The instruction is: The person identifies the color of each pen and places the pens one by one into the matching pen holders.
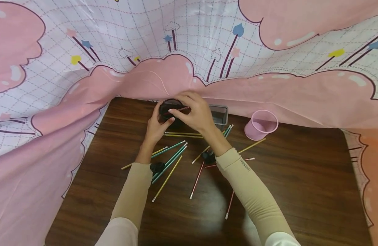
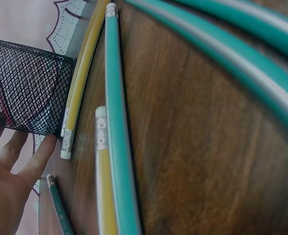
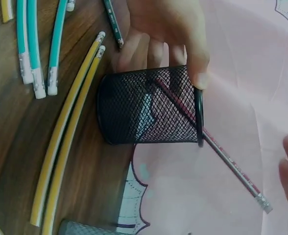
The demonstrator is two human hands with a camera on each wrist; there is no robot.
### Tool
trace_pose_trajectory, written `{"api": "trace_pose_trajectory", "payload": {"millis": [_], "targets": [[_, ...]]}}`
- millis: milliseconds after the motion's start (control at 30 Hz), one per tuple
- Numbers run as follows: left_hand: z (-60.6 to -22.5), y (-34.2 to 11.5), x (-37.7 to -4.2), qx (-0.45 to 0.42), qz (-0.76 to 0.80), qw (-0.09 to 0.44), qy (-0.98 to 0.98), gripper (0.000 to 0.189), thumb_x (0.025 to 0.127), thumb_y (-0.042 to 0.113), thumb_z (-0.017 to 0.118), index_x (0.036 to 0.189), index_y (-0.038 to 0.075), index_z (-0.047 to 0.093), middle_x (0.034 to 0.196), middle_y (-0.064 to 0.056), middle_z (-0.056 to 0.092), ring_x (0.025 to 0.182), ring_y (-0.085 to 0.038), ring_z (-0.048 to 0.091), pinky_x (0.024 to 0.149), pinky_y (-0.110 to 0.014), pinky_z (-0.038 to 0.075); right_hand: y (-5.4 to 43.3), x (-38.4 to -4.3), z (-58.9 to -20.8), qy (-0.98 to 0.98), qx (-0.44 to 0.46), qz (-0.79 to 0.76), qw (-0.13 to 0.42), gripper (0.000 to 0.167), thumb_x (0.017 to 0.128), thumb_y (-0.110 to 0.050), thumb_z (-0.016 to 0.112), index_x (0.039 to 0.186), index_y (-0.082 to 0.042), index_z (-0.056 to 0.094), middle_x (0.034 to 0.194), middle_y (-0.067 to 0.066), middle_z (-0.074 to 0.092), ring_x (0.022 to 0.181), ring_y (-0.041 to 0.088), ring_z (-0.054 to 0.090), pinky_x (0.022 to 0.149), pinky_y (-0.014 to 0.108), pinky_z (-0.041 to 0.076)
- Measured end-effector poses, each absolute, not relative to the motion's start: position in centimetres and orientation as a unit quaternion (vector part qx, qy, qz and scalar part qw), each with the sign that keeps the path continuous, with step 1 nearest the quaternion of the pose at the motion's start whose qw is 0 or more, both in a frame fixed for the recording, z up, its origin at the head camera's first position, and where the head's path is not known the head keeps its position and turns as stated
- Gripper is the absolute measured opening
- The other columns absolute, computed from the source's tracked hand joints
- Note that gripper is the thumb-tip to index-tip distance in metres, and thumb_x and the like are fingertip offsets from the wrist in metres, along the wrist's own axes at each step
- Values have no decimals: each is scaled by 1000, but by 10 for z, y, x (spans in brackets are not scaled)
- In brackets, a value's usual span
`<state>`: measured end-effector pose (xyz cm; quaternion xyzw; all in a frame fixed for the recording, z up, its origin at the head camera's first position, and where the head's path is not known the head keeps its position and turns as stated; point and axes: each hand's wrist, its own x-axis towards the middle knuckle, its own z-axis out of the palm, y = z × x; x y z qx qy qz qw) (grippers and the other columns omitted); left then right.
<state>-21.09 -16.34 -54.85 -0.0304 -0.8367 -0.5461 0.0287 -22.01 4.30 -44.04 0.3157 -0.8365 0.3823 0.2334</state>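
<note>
the left hand (image 1: 154, 129) is wrapped round a black mesh cup (image 3: 127, 110) at the back of the table (image 1: 302, 184), thumb at the rim; the cup looks light and stiff, best steadied by its wall. a red pencil (image 3: 234, 168) leans in it, probably light, rigid and slick, easiest pinched near its free end. the right hand (image 1: 197, 114), fingers parted, sits just beside the pencil, apparently gripping nothing.

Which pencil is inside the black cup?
The red pencil sticking out past the rim of the black mesh cup. The other pencils I see, red ones included, lie on the table.
</note>
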Motion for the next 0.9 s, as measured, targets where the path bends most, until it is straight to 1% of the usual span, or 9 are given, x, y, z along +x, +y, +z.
{"api": "trace_pose_trajectory", "payload": {"millis": [100, 200, 367, 433, 533, 633, 667, 733, 900], "targets": [[-547, -163, -211, -29, -554, 27, -831, 80, 87, 46, 75, 152, 42, 28, 146, -4, 51, 124, -25, 58, 91, -43, 55, 46, -219, -443, -829, 295, 407, 246, 45, 86, -41, 77, 119, -11, 72, 119, 3, 68, 115, 20, 59, 99, 35, 47], [-548, -162, -211, -21, -557, 25, -830, 80, 86, 45, 76, 152, 42, 29, 145, -3, 52, 123, -24, 58, 90, -43, 56, 50, -219, -445, -821, 283, 429, 248, 41, 89, -38, 74, 120, -11, 71, 120, 3, 68, 117, 21, 58, 101, 35, 45], [-548, -162, -212, -16, -561, 33, -827, 79, 86, 42, 77, 150, 43, 32, 143, -5, 54, 121, -23, 60, 88, -44, 56, 57, -217, -448, -786, 282, 498, 232, 37, 97, -34, 61, 122, -9, 70, 121, 5, 69, 117, 21, 59, 102, 36, 45], [-548, -162, -212, -18, -564, 37, -825, 79, 86, 40, 78, 150, 43, 33, 144, -5, 54, 121, -22, 60, 88, -45, 56, 62, -215, -448, -769, 269, 534, 226, 36, 99, -32, 57, 121, -8, 71, 120, 5, 69, 114, 19, 61, 98, 35, 47], [-546, -162, -212, -18, -565, 36, -824, 80, 86, 38, 78, 151, 43, 32, 145, -3, 53, 122, -22, 59, 88, -45, 56, 68, -211, -447, -744, 237, 586, 217, 34, 101, -25, 51, 119, -5, 71, 119, 7, 70, 113, 21, 62, 97, 34, 48], [-544, -163, -210, -14, -566, 36, -824, 80, 87, 36, 78, 152, 41, 31, 146, -3, 52, 123, -22, 59, 89, -46, 56, 69, -205, -443, -723, 204, 629, 201, 34, 104, -14, 43, 119, 2, 70, 119, 15, 70, 115, 27, 62, 101, 35, 46], [-544, -163, -210, -14, -566, 35, -823, 80, 87, 35, 78, 152, 40, 31, 145, -4, 52, 123, -23, 58, 89, -46, 56, 68, -200, -439, -717, 195, 640, 195, 35, 105, -11, 41, 118, 5, 68, 119, 18, 69, 118, 29, 61, 104, 36, 45], [-543, -162, -209, -13, -565, 35, -825, 80, 87, 35, 78, 152, 39, 32, 146, -4, 52, 123, -23, 58, 89, -46, 55, 66, -194, -431, -707, 184, 657, 185, 36, 105, -7, 37, 118, 10, 66, 120, 23, 67, 120, 33, 60, 106, 36, 44], [-544, -160, -210, -11, -564, 34, -825, 80, 86, 38, 79, 151, 41, 33, 146, -3, 52, 123, -21, 58, 89, -45, 55, 62, -182, -418, -708, 181, 655, 192, 38, 105, -5, 33, 117, 12, 65, 121, 26, 65, 121, 37, 59, 107, 36, 43]]}}
